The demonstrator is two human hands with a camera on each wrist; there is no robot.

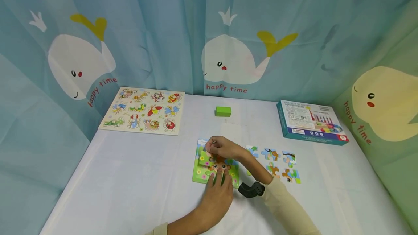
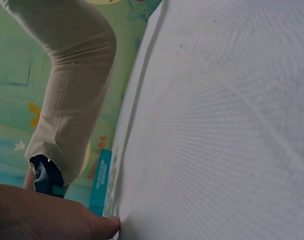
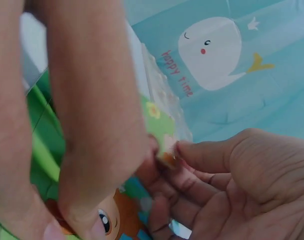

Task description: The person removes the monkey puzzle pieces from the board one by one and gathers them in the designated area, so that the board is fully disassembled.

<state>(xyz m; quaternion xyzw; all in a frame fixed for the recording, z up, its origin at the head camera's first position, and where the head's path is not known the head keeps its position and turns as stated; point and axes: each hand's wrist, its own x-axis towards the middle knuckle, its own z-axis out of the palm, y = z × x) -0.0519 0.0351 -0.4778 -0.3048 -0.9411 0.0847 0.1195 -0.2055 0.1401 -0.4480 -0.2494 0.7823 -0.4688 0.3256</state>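
In the head view a jigsaw puzzle [image 1: 197, 177] with a brown monkey and flowers lies mid-table. My right hand [image 1: 225, 147] pinches a green flowered puzzle piece [image 1: 204, 158] over its left part; thumb and fingers grip the piece's edge in the right wrist view. The fingers of my left hand [image 1: 217, 194] are extended and rest on the puzzle's lower middle, by the monkey's face. In the left wrist view only part of the left hand [image 2: 47, 214] shows, low at the left. Loose puzzle pieces [image 1: 271, 154], several of them, lie to the right, partly behind the right forearm.
A wooden insect peg board [image 1: 143, 113] is at the back left. A green block [image 1: 223, 111] stands at the back middle. A teal toy box [image 1: 311, 122] lies at the back right. Curtains [image 1: 163, 39] with printed whales hang round the white table [image 1: 130, 177].
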